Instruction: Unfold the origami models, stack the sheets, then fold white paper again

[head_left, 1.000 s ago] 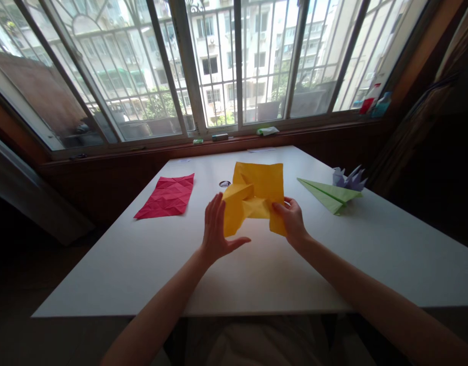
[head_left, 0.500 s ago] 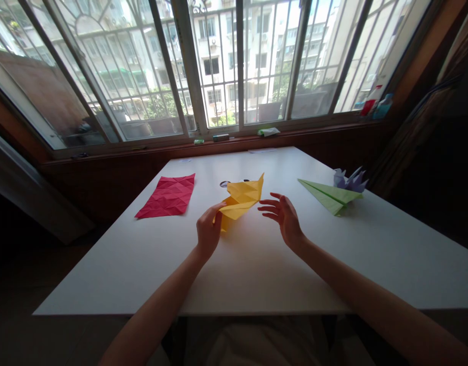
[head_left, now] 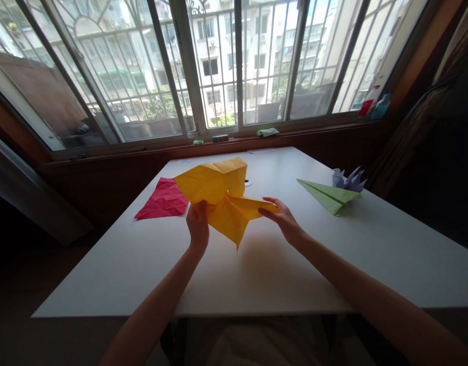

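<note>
Yellow paper (head_left: 222, 201), half a second ago a small folded wedge low over the bench (head_left: 279, 274), now spreads wide, lifted above the bench's middle. The left hand (head_left: 197, 229) pinches its lower left; the right hand (head_left: 281, 216) pinches its right tip, reopening it.

Bright backlight from window (head_left: 234, 66) (overexposed); dim room corners, wide-angle edge warping.

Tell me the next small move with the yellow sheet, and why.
Probably lower the yellow paper flat onto the white table. It hangs crumpled in mid-air, the left hand pinching its middle and the right hand holding one tip, so no crease can be pressed cleanly.
</note>
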`<state>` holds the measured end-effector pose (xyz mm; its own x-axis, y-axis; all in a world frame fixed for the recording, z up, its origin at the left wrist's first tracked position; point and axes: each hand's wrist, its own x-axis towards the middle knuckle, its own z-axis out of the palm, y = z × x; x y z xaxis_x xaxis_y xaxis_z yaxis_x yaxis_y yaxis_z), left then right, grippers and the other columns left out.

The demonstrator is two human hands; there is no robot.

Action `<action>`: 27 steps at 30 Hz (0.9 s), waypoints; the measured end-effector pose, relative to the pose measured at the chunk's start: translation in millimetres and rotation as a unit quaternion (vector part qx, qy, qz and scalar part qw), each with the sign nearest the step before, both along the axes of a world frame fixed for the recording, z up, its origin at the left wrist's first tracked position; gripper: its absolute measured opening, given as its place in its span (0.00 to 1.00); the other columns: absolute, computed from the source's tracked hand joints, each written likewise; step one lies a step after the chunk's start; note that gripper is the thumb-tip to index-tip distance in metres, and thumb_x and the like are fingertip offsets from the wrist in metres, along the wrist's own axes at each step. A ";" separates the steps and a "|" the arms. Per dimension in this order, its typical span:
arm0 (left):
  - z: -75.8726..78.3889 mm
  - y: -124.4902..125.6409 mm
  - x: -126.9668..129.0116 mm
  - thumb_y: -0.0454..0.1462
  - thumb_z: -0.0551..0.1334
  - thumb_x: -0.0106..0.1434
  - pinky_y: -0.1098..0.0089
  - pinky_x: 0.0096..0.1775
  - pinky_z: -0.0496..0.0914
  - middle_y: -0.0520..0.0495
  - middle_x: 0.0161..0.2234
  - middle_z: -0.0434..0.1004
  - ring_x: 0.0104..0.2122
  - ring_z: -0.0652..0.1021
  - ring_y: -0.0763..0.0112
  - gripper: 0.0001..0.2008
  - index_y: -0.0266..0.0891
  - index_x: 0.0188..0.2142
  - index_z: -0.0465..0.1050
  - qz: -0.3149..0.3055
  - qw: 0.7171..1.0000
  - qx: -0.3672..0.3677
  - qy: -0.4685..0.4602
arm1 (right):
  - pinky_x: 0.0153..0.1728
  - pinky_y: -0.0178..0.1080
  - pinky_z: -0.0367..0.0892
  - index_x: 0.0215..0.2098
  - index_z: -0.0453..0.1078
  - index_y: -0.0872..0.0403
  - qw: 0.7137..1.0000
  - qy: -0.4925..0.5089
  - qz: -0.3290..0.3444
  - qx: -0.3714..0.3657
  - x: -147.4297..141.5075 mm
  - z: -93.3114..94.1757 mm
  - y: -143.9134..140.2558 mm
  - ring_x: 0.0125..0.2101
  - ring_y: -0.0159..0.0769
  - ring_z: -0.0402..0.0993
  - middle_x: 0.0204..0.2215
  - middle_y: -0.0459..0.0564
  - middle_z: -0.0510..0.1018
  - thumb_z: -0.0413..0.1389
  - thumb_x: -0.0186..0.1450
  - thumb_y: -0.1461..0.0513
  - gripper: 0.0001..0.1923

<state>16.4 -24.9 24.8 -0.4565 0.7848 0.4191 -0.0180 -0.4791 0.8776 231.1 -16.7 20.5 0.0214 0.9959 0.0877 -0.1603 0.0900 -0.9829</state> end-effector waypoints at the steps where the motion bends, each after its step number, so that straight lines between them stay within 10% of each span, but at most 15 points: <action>1: -0.9 1.1 -0.7 0.45 0.59 0.56 0.77 0.29 0.64 0.52 0.27 0.67 0.28 0.69 0.75 0.11 0.38 0.29 0.66 -0.004 1.000 -0.001 -0.009 | 0.40 0.40 0.66 0.41 0.65 0.53 1.000 0.017 0.001 0.013 0.3 0.0 0.5 0.33 0.35 0.73 0.32 0.46 0.77 0.65 0.45 0.58 0.26; 14: -4.8 10.2 -6.2 0.45 0.64 0.49 0.73 0.33 0.68 0.48 0.33 0.74 0.32 0.73 0.71 0.16 0.37 0.33 0.69 -0.070 0.986 -0.069 -0.132 | 0.38 0.39 0.67 0.35 0.66 0.53 0.986 0.089 -0.080 0.115 1.2 12.0 -1.8 0.34 0.34 0.73 0.31 0.44 0.76 0.63 0.47 0.62 0.18; 20: -17.0 18.6 -10.0 0.40 0.63 0.49 0.66 0.38 0.69 0.42 0.37 0.74 0.36 0.76 0.65 0.14 0.35 0.35 0.68 -0.156 0.949 -0.246 -0.119 | 0.36 0.36 0.66 0.28 0.69 0.53 0.984 0.074 -0.099 0.127 6.5 7.2 1.8 0.31 0.32 0.71 0.27 0.43 0.75 0.60 0.49 0.61 0.07; 23: -22.0 20.3 -13.6 0.39 0.62 0.51 0.61 0.46 0.66 0.38 0.48 0.67 0.47 0.71 0.61 0.21 0.37 0.44 0.62 -0.082 0.960 -0.264 -0.051 | 0.34 0.36 0.65 0.26 0.70 0.53 0.989 0.071 -0.076 0.103 9.1 7.3 3.4 0.30 0.34 0.70 0.26 0.43 0.75 0.58 0.51 0.60 0.05; 27: -16.7 19.7 -17.6 0.38 0.61 0.53 0.58 0.56 0.54 0.38 0.57 0.56 0.57 0.59 0.60 0.26 0.40 0.51 0.57 0.089 0.984 -0.103 0.117 | 0.31 0.37 0.66 0.27 0.71 0.53 0.995 0.086 -0.020 0.052 11.1 13.3 1.7 0.30 0.36 0.71 0.25 0.44 0.75 0.57 0.49 0.60 0.07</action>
